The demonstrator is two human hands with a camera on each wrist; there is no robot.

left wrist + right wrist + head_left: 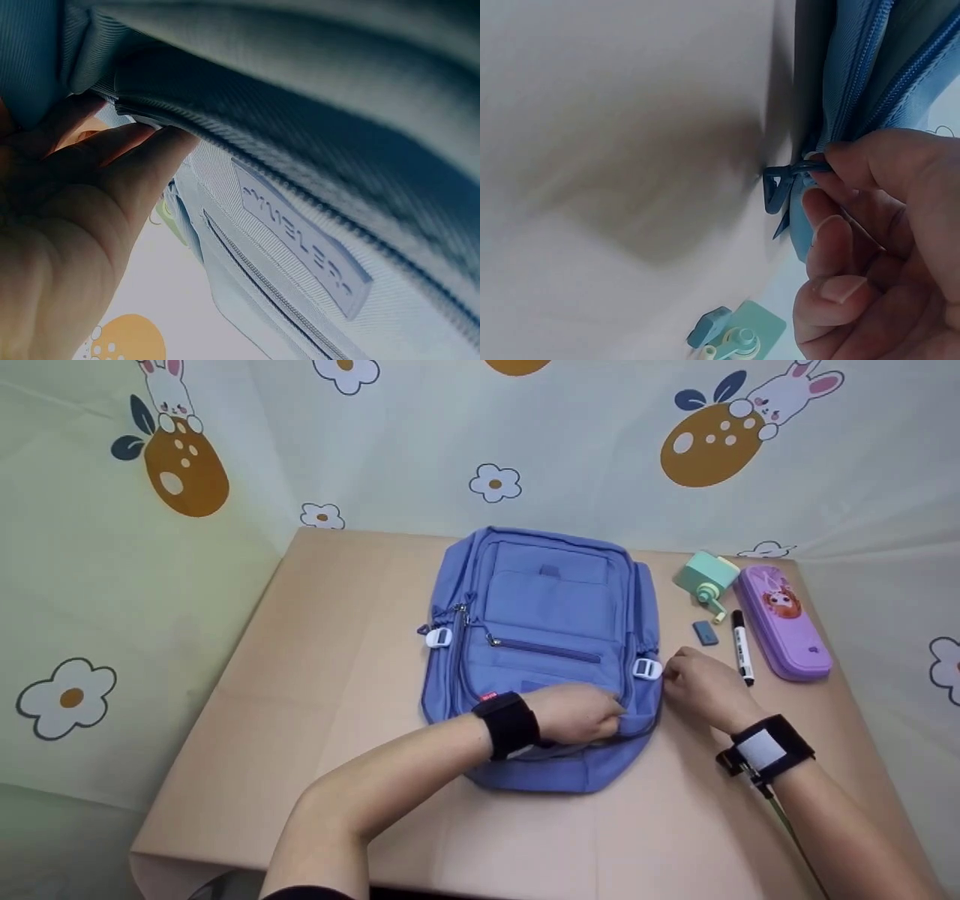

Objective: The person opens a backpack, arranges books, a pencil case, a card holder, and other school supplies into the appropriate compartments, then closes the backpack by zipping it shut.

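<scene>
Your backpack (551, 615) lies flat near the middle of the worktop (285, 660), its top reaching the far edge and its base pointing at the near edge; your left hand (577, 714) crosses over its lower part and grips the rim of the opening with bent fingers, though your thumb's place is hard to make out; your right hand (705, 690), just beyond the bag's right side, pinches the zip pull (776, 191) between thumb and finger.

As for progress, the zip (859, 75) looks part-way: its two rows of teeth stand parted down to your right hand's pinch, and the bag gapes along its lower front; whether you are opening or closing it, these pictures alone cannot tell; the stretch past the pull is hidden.

The small things all lie outside the bag, toward the worktop's far right corner; the green crank sharpener (705, 574) sits near the far edge; the blue eraser-like block (705, 633) is just nearer to you; the marker (742, 649) lies between that block and the purple pencil case (784, 626), which runs along the right edge; neither hand touches any of these.
</scene>
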